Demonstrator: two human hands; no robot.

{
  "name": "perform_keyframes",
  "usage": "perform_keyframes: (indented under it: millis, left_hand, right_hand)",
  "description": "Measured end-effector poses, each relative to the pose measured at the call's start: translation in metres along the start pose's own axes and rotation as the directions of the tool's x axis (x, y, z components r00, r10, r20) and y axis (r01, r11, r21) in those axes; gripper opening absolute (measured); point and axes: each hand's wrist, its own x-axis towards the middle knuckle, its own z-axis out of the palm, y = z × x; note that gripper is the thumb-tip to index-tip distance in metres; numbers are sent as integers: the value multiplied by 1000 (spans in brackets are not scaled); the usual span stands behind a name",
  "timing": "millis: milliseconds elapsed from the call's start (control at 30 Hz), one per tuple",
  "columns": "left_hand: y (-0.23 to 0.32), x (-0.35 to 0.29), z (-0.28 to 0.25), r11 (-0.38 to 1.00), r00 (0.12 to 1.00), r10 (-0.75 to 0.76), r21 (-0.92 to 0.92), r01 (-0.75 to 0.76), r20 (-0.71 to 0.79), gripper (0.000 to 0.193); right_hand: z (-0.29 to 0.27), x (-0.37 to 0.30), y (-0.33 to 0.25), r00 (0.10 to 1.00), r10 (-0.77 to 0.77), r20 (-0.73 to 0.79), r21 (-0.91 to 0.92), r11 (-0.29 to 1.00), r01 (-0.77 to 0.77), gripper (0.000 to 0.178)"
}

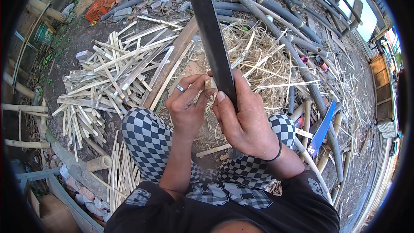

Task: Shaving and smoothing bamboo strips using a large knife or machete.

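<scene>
A long dark machete (210, 34) slants up from my right hand (246, 118), its blade reaching past the top of the view. My right fingers are wrapped round its lower part, with the thumb lying along the blade; the handle is hidden. Close against the blade's left side, my left hand (188, 101) pinches a bamboo strip (208, 84) between thumb and fingers. Only a short, squarish end of that strip shows, and I cannot tell how long it is. Both hands are above the ground between my knees, which are in checkered trousers (148, 131).
Split bamboo strips (116, 67) lie in a loose pile at left, with more strips (123, 168) beside my left leg. Curly shavings (258, 60) spread ahead. A blue-bladed saw (324, 125) leans at right near long bamboo poles (308, 73). An orange crate (102, 3) sits far left.
</scene>
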Motion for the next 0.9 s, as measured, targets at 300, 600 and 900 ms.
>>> perform_keyframes:
  millis: [300,600,900]
  left_hand:
    - [-1,0,0,999,999,29,-16,-29,30,42]
    - [-6,-4,4,991,999,-12,-132,17,36,43]
    - [-5,-6,6,992,997,-21,-126,29,70,45]
  right_hand:
    - [1,2,16,1000,8,10,-103,995,-7,29]
    - [-9,-1,-5,999,0,36,-65,998,2,35]
    - [-11,-10,-1,1000,-16,-10,-65,998,16,34]
